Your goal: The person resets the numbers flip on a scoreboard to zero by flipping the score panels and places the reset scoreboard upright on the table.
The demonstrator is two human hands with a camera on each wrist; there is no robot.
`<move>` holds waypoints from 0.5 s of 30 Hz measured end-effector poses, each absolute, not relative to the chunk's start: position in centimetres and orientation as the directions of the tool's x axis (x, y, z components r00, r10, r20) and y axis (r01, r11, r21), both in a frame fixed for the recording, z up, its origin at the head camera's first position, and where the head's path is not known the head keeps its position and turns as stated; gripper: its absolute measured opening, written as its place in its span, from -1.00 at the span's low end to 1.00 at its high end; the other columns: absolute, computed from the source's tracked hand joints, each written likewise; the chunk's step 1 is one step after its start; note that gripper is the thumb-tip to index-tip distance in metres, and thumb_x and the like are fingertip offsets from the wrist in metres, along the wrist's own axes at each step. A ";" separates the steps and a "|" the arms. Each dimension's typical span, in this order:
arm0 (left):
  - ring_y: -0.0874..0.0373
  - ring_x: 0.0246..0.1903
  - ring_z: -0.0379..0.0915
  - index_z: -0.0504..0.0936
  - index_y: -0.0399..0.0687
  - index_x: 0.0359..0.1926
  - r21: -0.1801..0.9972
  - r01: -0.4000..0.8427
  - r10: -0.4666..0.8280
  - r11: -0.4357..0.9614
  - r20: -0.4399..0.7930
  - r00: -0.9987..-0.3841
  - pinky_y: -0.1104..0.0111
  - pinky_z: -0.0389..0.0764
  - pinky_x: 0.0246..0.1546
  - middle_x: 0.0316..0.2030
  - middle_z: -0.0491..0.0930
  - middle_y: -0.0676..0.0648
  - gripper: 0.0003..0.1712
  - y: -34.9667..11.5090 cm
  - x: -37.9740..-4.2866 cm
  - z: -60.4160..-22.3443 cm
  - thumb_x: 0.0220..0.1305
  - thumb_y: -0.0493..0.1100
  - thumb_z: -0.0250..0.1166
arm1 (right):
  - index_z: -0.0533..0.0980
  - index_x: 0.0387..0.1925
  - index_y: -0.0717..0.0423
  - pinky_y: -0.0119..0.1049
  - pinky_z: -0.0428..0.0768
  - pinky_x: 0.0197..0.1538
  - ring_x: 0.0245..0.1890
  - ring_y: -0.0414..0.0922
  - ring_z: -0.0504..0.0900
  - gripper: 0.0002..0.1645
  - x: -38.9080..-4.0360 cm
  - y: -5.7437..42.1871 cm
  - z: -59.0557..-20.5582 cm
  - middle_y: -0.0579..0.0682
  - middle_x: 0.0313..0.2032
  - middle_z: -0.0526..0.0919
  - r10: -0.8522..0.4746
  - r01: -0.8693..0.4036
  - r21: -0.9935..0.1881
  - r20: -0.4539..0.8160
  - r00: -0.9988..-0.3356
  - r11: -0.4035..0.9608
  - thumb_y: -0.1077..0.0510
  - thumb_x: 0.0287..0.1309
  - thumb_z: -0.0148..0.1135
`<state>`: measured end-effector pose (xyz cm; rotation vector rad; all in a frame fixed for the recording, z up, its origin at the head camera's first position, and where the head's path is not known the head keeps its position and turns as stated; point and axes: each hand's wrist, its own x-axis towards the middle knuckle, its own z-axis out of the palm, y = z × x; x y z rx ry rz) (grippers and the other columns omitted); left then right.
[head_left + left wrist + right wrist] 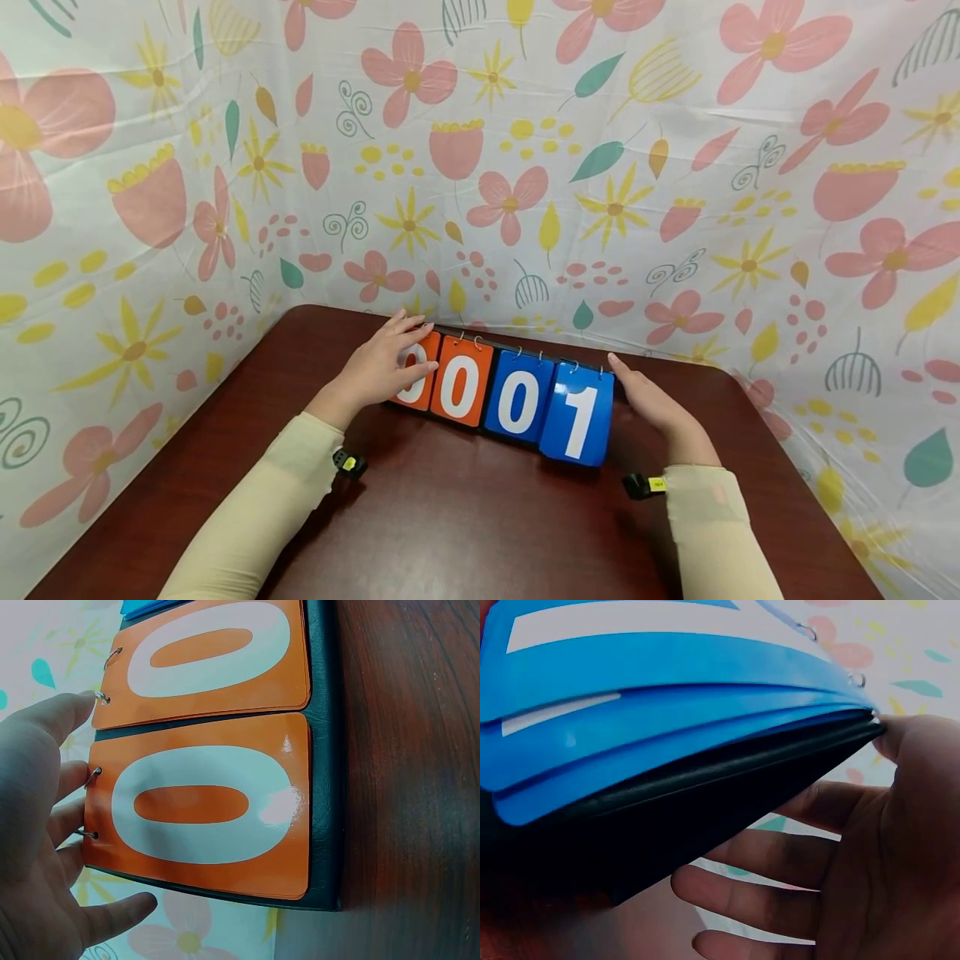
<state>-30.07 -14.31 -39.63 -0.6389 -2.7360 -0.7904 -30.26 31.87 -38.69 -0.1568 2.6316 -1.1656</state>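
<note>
A flip scoreboard (482,428) with a black backing stands tilted at the back of the table. Two orange cards (457,387) and two blue cards (515,398) hang from its metal rings, reading 0, 0, 0 and 1. My left hand (384,360) holds the upper left edge; in the left wrist view its thumb (71,712) lies by a ring and several fingers pass behind the backing. At the upper right corner my right hand (660,404) pinches the edge, thumb (892,739) at the corner and index finger going behind. Its other fingers (757,900) spread out below.
The dark brown table (435,533) reaches back to a white cloth (540,275) printed with flowers, which hangs behind and at the sides. A small black wrist device (349,463) sits on the left wrist, another device (641,486) on the right.
</note>
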 end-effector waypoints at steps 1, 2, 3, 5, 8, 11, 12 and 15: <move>0.06 0.67 -0.29 0.28 0.30 0.56 0.454 0.464 0.345 0.761 0.324 -0.881 -0.16 0.48 0.33 0.60 0.14 0.11 -0.18 -14.3 -30.1 -39.6 0.38 0.36 0.24 | 0.33 0.41 0.32 0.09 0.63 0.21 -0.11 0.03 0.72 0.18 -30.3 31.9 -38.9 0.29 0.08 0.67 -0.191 0.025 -0.748 -0.201 -0.961 0.663 -0.60 0.41 -0.51; 0.06 0.67 -0.29 0.28 0.30 0.56 0.453 0.463 0.343 0.762 0.323 -0.882 -0.16 0.48 0.33 0.60 0.14 0.11 -0.18 -14.3 -30.1 -39.6 0.38 0.36 0.23 | 0.29 0.44 0.34 0.10 0.62 0.22 -0.10 0.04 0.73 0.21 -30.3 31.9 -39.1 0.33 0.10 0.66 -0.182 0.046 -0.760 -0.213 -0.960 0.648 -0.62 0.38 -0.50; 0.07 0.67 -0.29 0.28 0.31 0.56 0.453 0.461 0.342 0.763 0.322 -0.883 -0.16 0.48 0.32 0.60 0.14 0.12 -0.18 -14.3 -30.1 -39.6 0.38 0.37 0.23 | 0.24 0.46 0.35 0.11 0.62 0.23 -0.10 0.03 0.73 0.24 -30.3 31.9 -39.3 0.34 0.12 0.64 -0.173 0.064 -0.769 -0.223 -0.959 0.636 -0.64 0.36 -0.49; 0.08 0.67 -0.29 0.27 0.32 0.56 0.454 0.456 0.339 0.765 0.318 -0.885 -0.17 0.48 0.33 0.60 0.13 0.13 -0.17 -14.2 -30.0 -39.6 0.37 0.37 0.23 | 0.19 0.50 0.33 0.11 0.64 0.23 -0.08 0.00 0.74 0.27 -30.4 32.0 -39.8 0.30 0.16 0.64 -0.162 0.096 -0.793 -0.239 -0.957 0.602 -0.67 0.32 -0.43; 0.07 0.67 -0.27 0.27 0.32 0.56 0.454 0.453 0.338 0.767 0.315 -0.887 -0.17 0.48 0.32 0.60 0.14 0.11 -0.16 -14.2 -29.9 -39.5 0.36 0.38 0.24 | 0.30 0.44 0.32 0.07 0.69 0.15 -0.12 0.00 0.78 0.23 -30.6 32.1 -40.7 0.24 0.07 0.72 -0.185 0.118 -0.834 -0.254 -0.949 0.540 -0.67 0.32 -0.36; 0.04 0.67 -0.26 0.27 0.30 0.56 0.452 0.456 0.342 0.767 0.314 -0.886 -0.16 0.52 0.28 0.60 0.15 0.08 -0.14 -14.2 -29.8 -39.4 0.34 0.38 0.27 | 0.32 0.42 0.33 0.09 0.72 0.10 -0.11 0.01 0.79 0.16 -30.8 32.4 -41.4 0.20 0.05 0.74 -0.234 0.100 -0.870 -0.238 -0.943 0.483 -0.61 0.38 -0.34; 0.03 0.67 -0.26 0.27 0.30 0.56 0.449 0.458 0.344 0.767 0.315 -0.885 -0.15 0.53 0.27 0.60 0.15 0.07 -0.13 -14.2 -29.8 -39.3 0.33 0.37 0.28 | 0.31 0.42 0.34 0.10 0.72 0.09 -0.11 0.02 0.79 0.15 -30.9 32.5 -41.6 0.20 0.05 0.75 -0.248 0.094 -0.879 -0.232 -0.941 0.468 -0.59 0.40 -0.35; 0.03 0.67 -0.27 0.27 0.27 0.56 0.446 0.458 0.347 0.769 0.312 -0.885 -0.15 0.55 0.26 0.60 0.14 0.08 -0.09 -14.2 -29.8 -39.3 0.30 0.37 0.32 | 0.29 0.41 0.37 0.11 0.72 0.08 -0.11 0.00 0.79 0.13 -31.1 32.7 -42.3 0.15 0.02 0.76 -0.281 0.084 -0.894 -0.226 -0.933 0.440 -0.56 0.43 -0.36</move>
